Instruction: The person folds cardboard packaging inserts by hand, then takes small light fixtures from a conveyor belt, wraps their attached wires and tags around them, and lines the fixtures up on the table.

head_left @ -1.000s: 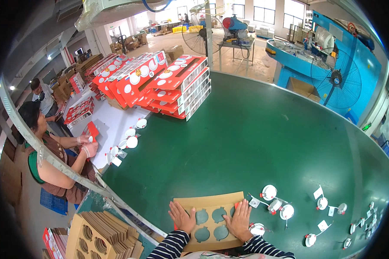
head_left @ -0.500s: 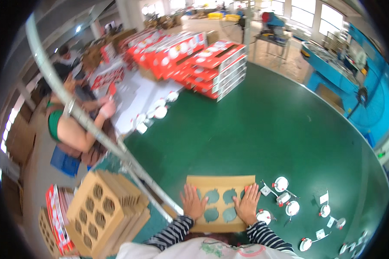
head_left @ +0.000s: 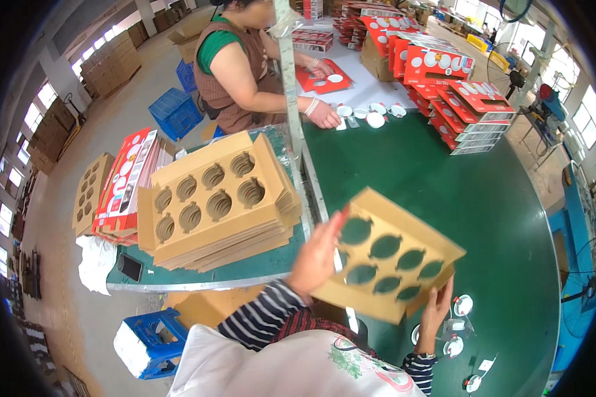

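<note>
I hold a brown cardboard insert (head_left: 391, 255) with several round cut-outs, lifted and tilted above the green table (head_left: 444, 178). My left hand (head_left: 319, 255) grips its left edge. My right hand (head_left: 436, 309) holds its lower right corner from below. To the left lies a stack of the same cardboard inserts (head_left: 212, 202). Small round white lamps (head_left: 462, 305) lie on the table near my right hand.
Another person (head_left: 245, 63) works at the far end over a red sheet (head_left: 324, 76) and white lamps. Red printed boxes (head_left: 457, 86) are stacked at the back right. Flat red cartons (head_left: 122, 178) and a blue stool (head_left: 149, 341) are on the left.
The insert lay flat on the table under both hands; now it is lifted and tilted. The view has swung left, showing the cardboard stack.
</note>
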Tool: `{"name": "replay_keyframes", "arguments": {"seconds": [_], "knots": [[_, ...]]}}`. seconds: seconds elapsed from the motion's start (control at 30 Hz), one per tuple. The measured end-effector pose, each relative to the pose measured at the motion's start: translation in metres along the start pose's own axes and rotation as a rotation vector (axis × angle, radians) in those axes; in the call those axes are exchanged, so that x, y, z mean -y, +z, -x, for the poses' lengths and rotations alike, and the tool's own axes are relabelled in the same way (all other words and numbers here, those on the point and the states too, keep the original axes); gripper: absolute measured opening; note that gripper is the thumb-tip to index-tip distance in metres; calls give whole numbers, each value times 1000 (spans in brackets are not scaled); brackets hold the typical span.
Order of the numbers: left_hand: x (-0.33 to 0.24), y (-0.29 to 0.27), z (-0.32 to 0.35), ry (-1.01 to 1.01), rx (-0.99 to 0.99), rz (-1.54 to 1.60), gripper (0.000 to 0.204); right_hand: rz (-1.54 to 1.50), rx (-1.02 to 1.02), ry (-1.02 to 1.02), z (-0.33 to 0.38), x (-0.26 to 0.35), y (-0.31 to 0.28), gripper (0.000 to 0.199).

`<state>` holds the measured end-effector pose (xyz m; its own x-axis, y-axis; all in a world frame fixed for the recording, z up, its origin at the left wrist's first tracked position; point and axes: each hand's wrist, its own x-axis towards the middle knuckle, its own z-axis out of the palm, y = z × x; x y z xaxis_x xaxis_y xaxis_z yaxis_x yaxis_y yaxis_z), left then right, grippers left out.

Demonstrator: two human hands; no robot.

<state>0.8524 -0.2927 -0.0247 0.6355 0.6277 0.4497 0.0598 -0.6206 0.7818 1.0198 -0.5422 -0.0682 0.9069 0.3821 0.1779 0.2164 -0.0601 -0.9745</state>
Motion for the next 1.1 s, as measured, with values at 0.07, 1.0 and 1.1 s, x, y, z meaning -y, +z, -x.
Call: {"name": "replay_keyframes", "arguments": {"seconds": [0.07,1.0,1.1], "knots": [[-19,-62,-16,133,-126,-154,41,-88,107,-91,-10,46,24,55],[181,-383,15,-596,-237,-1156,40,510,437,-45,136,-44,-10,17],[138,-393,58,-297,-610,-994,47,421,383,-293,149,-72,-12,17]]}}
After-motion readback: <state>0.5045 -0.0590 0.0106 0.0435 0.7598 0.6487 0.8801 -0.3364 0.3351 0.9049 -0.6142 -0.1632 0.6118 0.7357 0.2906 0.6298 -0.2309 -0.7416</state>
